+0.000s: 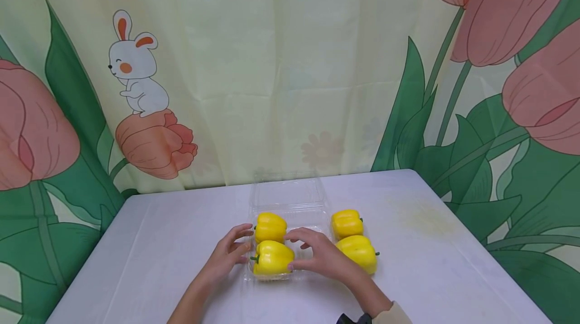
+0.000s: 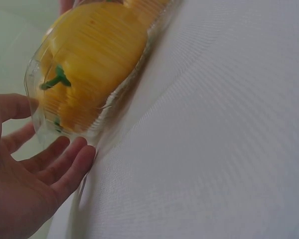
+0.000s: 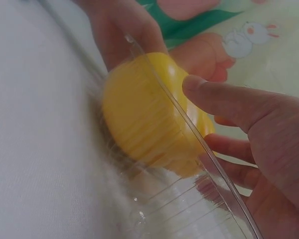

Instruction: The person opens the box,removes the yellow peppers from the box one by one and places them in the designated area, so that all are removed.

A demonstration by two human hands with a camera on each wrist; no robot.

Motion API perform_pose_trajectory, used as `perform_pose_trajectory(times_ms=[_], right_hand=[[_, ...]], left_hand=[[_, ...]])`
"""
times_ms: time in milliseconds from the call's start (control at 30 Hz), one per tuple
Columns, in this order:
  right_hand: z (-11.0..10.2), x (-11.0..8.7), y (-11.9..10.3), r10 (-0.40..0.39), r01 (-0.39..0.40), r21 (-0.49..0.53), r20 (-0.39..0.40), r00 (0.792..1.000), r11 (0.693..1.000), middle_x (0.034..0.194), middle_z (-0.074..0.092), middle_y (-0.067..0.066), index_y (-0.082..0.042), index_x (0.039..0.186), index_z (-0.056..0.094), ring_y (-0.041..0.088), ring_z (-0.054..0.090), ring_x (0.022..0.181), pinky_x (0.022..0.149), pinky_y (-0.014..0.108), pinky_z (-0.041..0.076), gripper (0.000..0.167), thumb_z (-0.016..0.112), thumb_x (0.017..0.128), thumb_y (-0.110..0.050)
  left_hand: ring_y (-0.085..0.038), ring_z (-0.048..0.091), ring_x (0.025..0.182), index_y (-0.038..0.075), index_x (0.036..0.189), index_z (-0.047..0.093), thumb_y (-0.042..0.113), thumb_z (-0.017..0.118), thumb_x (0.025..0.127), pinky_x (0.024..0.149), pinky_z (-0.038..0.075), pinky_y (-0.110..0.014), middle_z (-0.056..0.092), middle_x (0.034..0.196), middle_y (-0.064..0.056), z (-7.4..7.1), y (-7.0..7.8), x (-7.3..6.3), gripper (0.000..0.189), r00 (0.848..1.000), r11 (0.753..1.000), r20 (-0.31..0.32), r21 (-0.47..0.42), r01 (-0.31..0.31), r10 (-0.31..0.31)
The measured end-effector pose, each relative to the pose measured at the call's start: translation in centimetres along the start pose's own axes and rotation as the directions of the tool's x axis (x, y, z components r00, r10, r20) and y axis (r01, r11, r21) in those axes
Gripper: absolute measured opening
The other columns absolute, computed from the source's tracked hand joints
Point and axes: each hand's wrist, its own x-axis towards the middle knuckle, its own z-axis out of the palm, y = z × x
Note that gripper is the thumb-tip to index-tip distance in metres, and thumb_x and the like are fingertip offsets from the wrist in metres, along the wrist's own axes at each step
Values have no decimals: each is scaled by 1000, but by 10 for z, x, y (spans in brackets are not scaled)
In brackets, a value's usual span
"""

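Observation:
A clear plastic clamshell box (image 1: pixel 312 223) lies on the table with its lid folded back. Two yellow bell peppers sit in its left half: a near pepper (image 1: pixel 273 258) with its green stem to the left, and a far pepper (image 1: pixel 270 228) behind it. My left hand (image 1: pixel 224 258) rests its loosely bent fingers against the outside of the box's left wall. Over the box, my right hand (image 1: pixel 319 253) spreads thumb and fingers at the peppers' right side. In the right wrist view the thumb (image 3: pixel 204 92) touches or nearly touches a pepper (image 3: pixel 149 109); some fingers show behind the clear wall.
To the right of the box are two more yellow bell peppers, a far one (image 1: pixel 347 223) and a near one (image 1: pixel 359 253) partly hidden by my right arm. A white cloth covers the table (image 1: pixel 172 243). Behind its back edge hangs a printed curtain (image 1: pixel 272 87).

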Motion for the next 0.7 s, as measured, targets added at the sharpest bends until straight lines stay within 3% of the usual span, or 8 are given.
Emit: perform_pose_trajectory(times_ms=[333,700], right_hand=[[2,2,0,19,-19,4,20,1000,1000,129,61,-9,-26,130,57,18,57,115,93,29,53,53,77,81,-34],[6,6,1,-5,4,20,27,1000,1000,130,61,-3,-23,128,58,22,58,115,94,38,54,51,76,82,-33]], left_hand=[[-28,60,114,17,141,44,18,56,97,85,58,-38,50,140,-15,0,-1,0,46,1000,1000,0,10,-11,11],[-28,60,114,17,141,44,18,56,97,85,58,-38,49,141,-15,0,0,0,46,1000,1000,-2,0,-6,6]])
